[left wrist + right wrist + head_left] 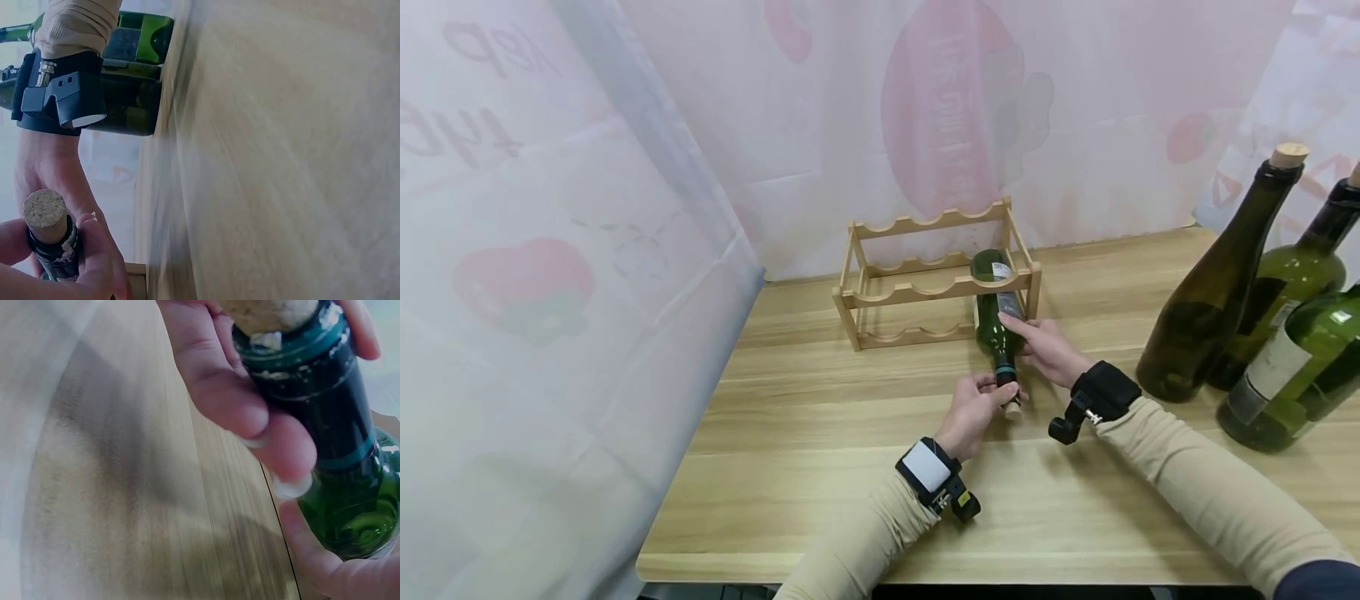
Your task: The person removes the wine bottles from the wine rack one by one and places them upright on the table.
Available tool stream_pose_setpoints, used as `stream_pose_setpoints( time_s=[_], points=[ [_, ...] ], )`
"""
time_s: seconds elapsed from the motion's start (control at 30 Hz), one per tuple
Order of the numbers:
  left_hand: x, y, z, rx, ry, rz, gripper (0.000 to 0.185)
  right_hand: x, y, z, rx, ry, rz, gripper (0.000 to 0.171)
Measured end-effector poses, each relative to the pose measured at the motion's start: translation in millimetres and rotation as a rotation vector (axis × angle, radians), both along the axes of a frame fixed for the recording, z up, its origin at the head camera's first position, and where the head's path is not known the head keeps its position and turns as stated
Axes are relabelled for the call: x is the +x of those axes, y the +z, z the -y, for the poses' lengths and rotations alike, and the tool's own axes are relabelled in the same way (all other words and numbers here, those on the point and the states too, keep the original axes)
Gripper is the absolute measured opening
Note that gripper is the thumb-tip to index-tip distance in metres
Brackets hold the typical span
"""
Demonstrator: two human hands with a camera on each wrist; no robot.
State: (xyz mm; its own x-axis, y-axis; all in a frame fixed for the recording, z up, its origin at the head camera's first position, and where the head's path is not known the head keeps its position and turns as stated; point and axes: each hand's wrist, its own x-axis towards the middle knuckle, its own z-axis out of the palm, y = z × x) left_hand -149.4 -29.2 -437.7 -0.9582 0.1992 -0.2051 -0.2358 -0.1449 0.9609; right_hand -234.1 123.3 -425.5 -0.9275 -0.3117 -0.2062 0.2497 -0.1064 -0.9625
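A green wine bottle (996, 337) with a cork in its mouth lies in the right end of a small wooden wine rack (917, 294), below the front upper rail. Its base is inside the rack and its neck points toward me. My left hand (973, 410) grips the dark neck just behind the cork (45, 215), fingers and thumb around it. Around the bottle's shoulder my right hand (1051, 352) holds from the right, thumb on top. In the right wrist view, left fingers wrap the neck (319, 394) with its teal bands.
Several larger corked bottles stand on the right of the table, a dark one (1198, 308) and a green labelled one (1277, 375) among them, close to my right forearm. Printed cloth (820, 125) hangs behind the rack and along the left. The wooden table's front edge (760, 567) is near me.
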Motion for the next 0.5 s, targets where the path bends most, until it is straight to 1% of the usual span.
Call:
stream_pose_setpoints(
  time_s=[0.1,0.3,0.5],
  points=[
    [3.6,1.8,-0.5,-0.002,-0.005,0.005,0.025,3.4,1.3,-0.3,0.005,-0.003,-0.001,0.068],
    [10.8,4.5,-1.6,0.056,-0.011,0.041,0.025,9.6,2.2,-1.9,0.017,0.004,-0.02,0.065],
    [18.0,5.7,-2.8,0.014,-0.018,0.031,0.027,17.3,2.5,-5.4,0.013,0.024,-0.032,0.064]
  ],
)
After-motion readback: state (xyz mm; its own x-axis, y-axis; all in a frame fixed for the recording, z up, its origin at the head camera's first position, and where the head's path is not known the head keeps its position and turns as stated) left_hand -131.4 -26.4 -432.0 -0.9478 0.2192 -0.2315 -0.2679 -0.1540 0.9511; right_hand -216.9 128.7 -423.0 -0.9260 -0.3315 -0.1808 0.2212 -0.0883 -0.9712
